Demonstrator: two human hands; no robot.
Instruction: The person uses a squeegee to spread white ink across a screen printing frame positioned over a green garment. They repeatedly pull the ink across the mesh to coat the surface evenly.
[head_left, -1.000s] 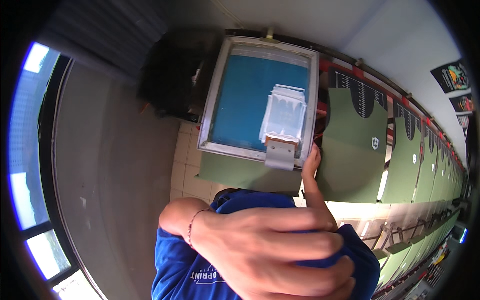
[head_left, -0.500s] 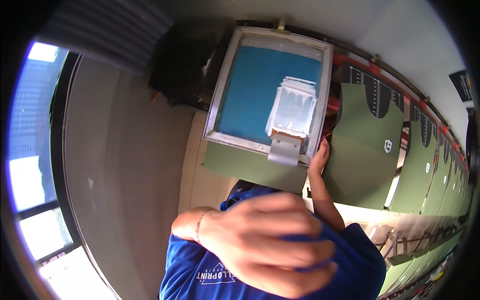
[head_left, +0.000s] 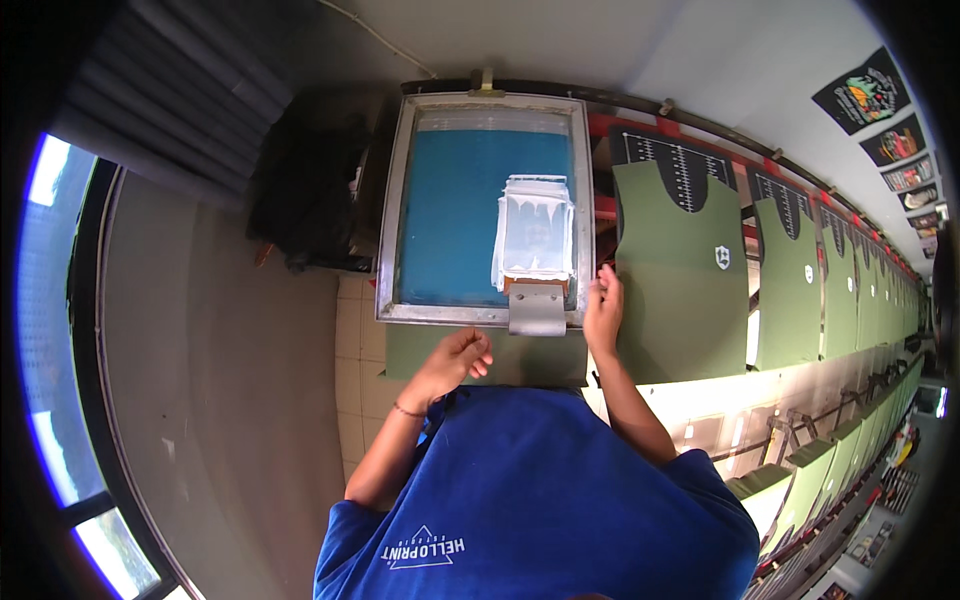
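A screen-printing frame (head_left: 387, 230) with blue mesh (head_left: 450, 210) lies in front of me over a green shirt piece (head_left: 440, 352). White ink (head_left: 562, 215) surrounds a pale rectangular window on the mesh's right side. A squeegee with a grey metal handle (head_left: 537, 308) leans over the frame's near edge, touched by neither hand. My left hand (head_left: 460, 358) hovers just below the near edge, its fingers loosely curled and apart, with nothing seen in them. Beside the frame's lower right corner, my right hand (head_left: 603, 308) has its fingers raised and slightly parted; whether it touches the frame is unclear.
A long row of boards with printed green shirt pieces (head_left: 682, 270) runs off to the right. Along the back runs a rail (head_left: 668, 106). A dark cloth heap (head_left: 310, 190) sits left of the frame, beside a grey wall (head_left: 240, 380).
My left hand has swung down and forward from close to the camera to the frame's near edge. My right hand remains by the frame's right corner. The view has shifted.
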